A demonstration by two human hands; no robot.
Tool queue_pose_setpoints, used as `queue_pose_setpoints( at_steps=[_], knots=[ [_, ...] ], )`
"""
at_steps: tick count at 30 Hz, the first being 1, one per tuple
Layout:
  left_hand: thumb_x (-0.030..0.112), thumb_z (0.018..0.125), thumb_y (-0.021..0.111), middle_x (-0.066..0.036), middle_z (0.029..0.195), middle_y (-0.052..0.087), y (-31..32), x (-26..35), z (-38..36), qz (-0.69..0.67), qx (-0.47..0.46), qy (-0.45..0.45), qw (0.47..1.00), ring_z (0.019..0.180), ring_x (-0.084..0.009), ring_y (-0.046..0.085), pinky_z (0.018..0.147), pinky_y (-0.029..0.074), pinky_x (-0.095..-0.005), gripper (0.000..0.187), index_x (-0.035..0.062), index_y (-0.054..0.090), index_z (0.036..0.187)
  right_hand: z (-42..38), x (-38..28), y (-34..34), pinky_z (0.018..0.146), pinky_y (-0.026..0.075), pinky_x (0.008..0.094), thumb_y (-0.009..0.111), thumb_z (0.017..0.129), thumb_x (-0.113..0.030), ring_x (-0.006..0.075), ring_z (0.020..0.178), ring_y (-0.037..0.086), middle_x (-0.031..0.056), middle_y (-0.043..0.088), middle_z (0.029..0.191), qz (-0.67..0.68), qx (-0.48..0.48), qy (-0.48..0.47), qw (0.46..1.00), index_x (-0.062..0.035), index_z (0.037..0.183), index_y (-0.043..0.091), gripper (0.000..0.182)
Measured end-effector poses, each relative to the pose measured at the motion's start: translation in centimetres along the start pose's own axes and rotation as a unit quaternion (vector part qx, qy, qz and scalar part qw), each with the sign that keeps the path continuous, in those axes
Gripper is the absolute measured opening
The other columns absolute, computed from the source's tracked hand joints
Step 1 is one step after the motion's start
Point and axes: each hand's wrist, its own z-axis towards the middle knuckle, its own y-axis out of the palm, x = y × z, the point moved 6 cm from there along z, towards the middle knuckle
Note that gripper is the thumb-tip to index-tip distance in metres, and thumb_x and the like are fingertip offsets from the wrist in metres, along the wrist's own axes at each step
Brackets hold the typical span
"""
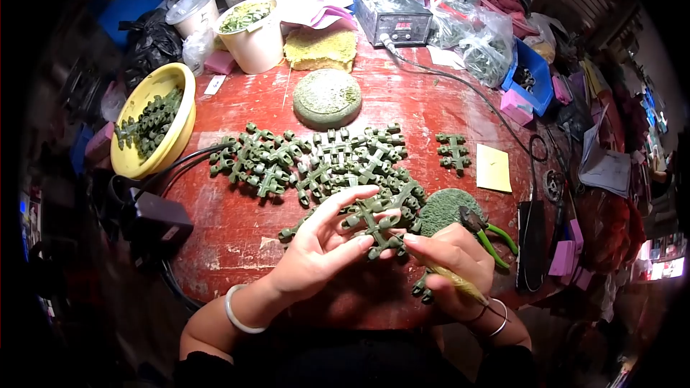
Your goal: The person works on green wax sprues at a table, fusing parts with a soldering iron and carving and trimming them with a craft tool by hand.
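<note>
My left hand (323, 241) pinches a green, wax-like branched piece (374, 227) between thumb and fingers, with short stubs along both its sides. In my right hand (460, 266) is a slim tool with a yellowish-brown handle (460, 285); its tip end is hidden by the fingers, close to the lower right of the piece. Behind my hands, a heap of similar green branched pieces (338, 154) spreads over the red table. Another small green piece (422, 289) shows beside my right hand.
A round green pad (445, 210) and green-handled cutters (496, 243) lie right of my hands. A yellow note (493, 168) and a separate green piece (453, 153) sit beyond. At left stands a yellow bowl (188, 93); a control box (394, 17) with a cable is at the back.
</note>
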Motion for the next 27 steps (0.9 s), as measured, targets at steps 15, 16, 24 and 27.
queue_pose_setpoints(
  at_steps=[15, 16, 24, 27],
  knots=[
    [-0.011, 0.098, 0.05, -0.02, 0.128, 0.06, -0.6, -0.4, -0.3, 0.123, 0.04, 0.102, 0.986, 0.126, -0.0265, 0.06, 0.106, 0.051, -0.0367, 0.05, 0.0035, 0.032, 0.143, -0.7, -0.3, 3.2, 0.066, 0.052, 0.0351, 0.076, 0.082, -0.004, 0.0243, 0.078, 0.064, 0.0086, 0.063, 0.091, -0.186, -0.026, -0.104, 0.977, 0.0018, 0.122, 0.066, 0.042],
    [-0.011, 0.099, 0.05, -0.021, 0.129, 0.06, -0.4, -0.4, -0.2, 0.106, 0.022, 0.098, 0.989, 0.128, -0.0272, 0.058, 0.108, 0.049, -0.0375, 0.051, 0.004, 0.031, 0.143, -0.7, -0.3, 3.2, 0.067, 0.052, 0.0352, 0.075, 0.083, -0.004, 0.0245, 0.079, 0.064, 0.0089, 0.062, 0.092, -0.208, -0.024, -0.099, 0.973, 0.0025, 0.122, 0.066, 0.041],
    [-0.01, 0.098, 0.051, -0.021, 0.136, 0.057, -0.3, -0.5, -0.2, 0.078, 0.015, 0.084, 0.993, 0.127, -0.0222, 0.058, 0.108, 0.048, -0.0333, 0.052, 0.0045, 0.033, 0.145, -0.9, -0.1, 3.4, 0.065, 0.051, 0.036, 0.075, 0.084, -0.003, 0.0249, 0.074, 0.061, 0.0094, 0.062, 0.09, -0.226, -0.027, -0.094, 0.969, 0.0053, 0.124, 0.062, 0.043],
    [-0.011, 0.099, 0.049, -0.021, 0.137, 0.056, -0.3, -0.3, -0.2, 0.064, -0.005, 0.07, 0.995, 0.129, -0.0234, 0.056, 0.109, 0.047, -0.0337, 0.053, 0.0047, 0.031, 0.147, -0.8, 0.1, 3.2, 0.065, 0.051, 0.0359, 0.075, 0.083, -0.001, 0.0248, 0.073, 0.06, 0.0099, 0.062, 0.09, -0.192, -0.018, -0.09, 0.977, 0.0048, 0.124, 0.062, 0.043]
  ],
)
